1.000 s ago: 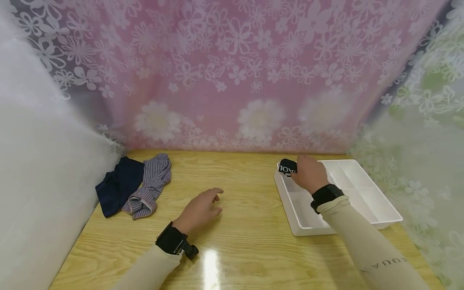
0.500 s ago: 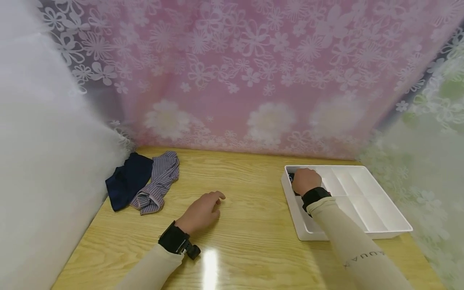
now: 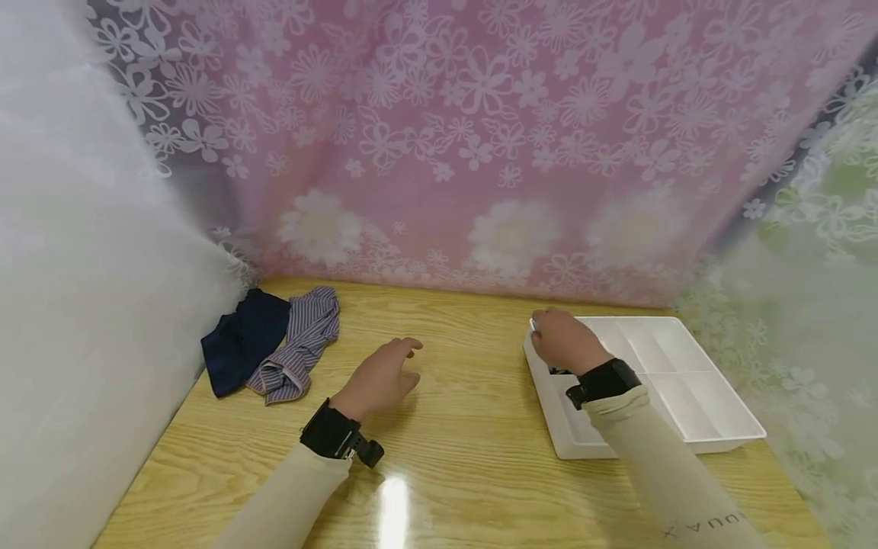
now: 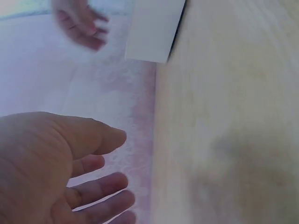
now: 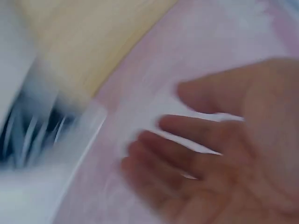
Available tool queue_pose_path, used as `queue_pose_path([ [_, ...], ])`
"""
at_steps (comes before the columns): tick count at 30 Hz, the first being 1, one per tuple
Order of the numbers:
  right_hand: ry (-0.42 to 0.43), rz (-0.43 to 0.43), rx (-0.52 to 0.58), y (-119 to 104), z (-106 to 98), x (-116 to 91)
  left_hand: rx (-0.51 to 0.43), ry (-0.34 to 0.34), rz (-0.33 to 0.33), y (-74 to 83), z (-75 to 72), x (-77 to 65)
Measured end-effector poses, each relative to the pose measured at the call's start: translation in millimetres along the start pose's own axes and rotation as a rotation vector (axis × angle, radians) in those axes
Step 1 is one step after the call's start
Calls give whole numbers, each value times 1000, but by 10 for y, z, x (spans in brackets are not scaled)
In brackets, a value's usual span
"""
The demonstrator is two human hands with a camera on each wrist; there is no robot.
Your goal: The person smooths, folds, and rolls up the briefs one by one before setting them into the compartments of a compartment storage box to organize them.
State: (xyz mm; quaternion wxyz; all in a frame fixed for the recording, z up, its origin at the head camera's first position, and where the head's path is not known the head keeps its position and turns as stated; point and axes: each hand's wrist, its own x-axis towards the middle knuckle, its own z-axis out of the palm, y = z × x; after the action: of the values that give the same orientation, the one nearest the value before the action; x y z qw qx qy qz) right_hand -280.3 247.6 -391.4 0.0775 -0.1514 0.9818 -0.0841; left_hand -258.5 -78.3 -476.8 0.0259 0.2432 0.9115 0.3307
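My right hand (image 3: 565, 341) is above the far left corner of a white divided box (image 3: 547, 415), its fingers loosely bent and holding nothing. In the right wrist view, a dark bundle with white marks (image 5: 35, 133), probably cloth, lies in a compartment, apart from the right hand (image 5: 210, 154). Only a sliver of that bundle (image 3: 559, 371) shows in the head view; the hand covers the rest. My left hand (image 3: 376, 381) hovers over the middle of the table, fingers relaxed and nothing held.
At the table's far left lie a navy cloth (image 3: 243, 343) and a striped purple-grey cloth (image 3: 312, 324), touching each other. A pink flowered curtain (image 3: 411, 152) hangs behind the wooden table (image 3: 439, 473). White sheeting (image 3: 103, 305) closes the left side.
My right hand went down into the box's far left compartment with the black, white-lettered bundle, let it go and rose again. The box has shifted slightly left since the half-second-old frame.
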Motion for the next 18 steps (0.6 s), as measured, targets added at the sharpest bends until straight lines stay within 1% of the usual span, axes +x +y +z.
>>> queue_pose_path([
  [2,150,-59,20,-214,105,-21,60,38,18,66,-33,20],
  [3,207,-85,38,-313,176,-30,89,55,26,101,-42,31],
  [5,286,-124,79,-472,340,-26,138,93,47,140,-51,54],
  [6,308,-137,93,-526,423,-24,155,109,57,151,-50,65],
  [8,333,-137,100,-564,604,-4,181,121,52,146,-48,78],
  [9,331,-124,104,-561,687,9,205,125,44,116,-42,81],
  [12,287,-67,126,-495,886,70,261,128,-7,-28,-54,71],
  [14,270,-41,119,-430,975,113,277,123,-44,-138,-82,52],
  [15,265,-32,113,-401,1002,127,281,128,-51,-187,-91,39],
  [18,270,-31,72,-339,1063,161,274,125,-71,-268,-128,9],
])
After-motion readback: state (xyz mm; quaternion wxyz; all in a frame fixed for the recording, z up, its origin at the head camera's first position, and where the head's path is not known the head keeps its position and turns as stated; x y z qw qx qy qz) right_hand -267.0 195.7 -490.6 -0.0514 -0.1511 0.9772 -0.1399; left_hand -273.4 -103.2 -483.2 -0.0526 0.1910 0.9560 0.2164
